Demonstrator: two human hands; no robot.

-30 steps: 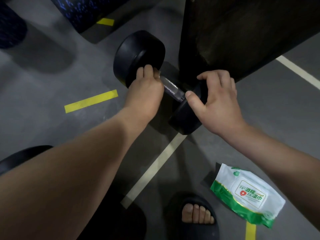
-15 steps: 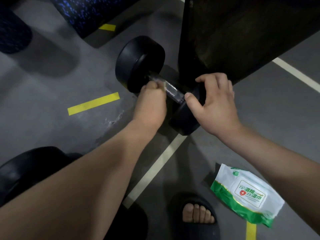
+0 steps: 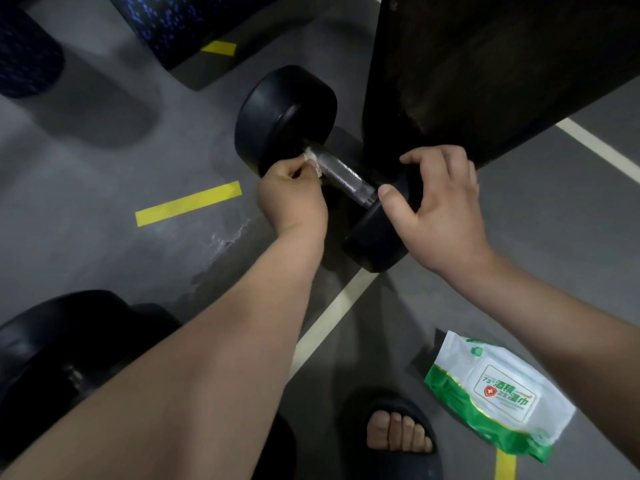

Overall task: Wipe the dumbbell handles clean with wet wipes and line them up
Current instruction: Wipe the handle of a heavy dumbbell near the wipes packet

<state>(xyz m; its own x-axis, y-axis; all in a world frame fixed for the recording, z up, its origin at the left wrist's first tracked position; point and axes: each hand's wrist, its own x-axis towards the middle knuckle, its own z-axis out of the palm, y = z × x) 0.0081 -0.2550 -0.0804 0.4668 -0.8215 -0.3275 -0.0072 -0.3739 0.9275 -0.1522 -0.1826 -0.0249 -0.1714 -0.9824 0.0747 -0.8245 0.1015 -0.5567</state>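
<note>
A black dumbbell (image 3: 287, 116) lies on the grey floor, its knurled metal handle (image 3: 346, 176) running between two round heads. My left hand (image 3: 292, 199) pinches a crumpled white wet wipe (image 3: 313, 161) against the handle's far end, next to the larger head. My right hand (image 3: 446, 206) curls over the near head (image 3: 374, 242), thumb at the handle's near end. A white and green pack of wet wipes (image 3: 498, 393) lies on the floor at the lower right.
A second black dumbbell (image 3: 59, 341) sits at the lower left, partly behind my forearm. A dark upright block (image 3: 485, 64) stands right behind the dumbbell. Blue-speckled mats (image 3: 180, 19) lie at the top. My sandalled foot (image 3: 398, 434) is at the bottom. Yellow tape (image 3: 188, 202) marks the floor.
My left hand slid off the top of the handle to its near side, and the wipe now shows at the handle's far end. The right hand stayed on the near head.
</note>
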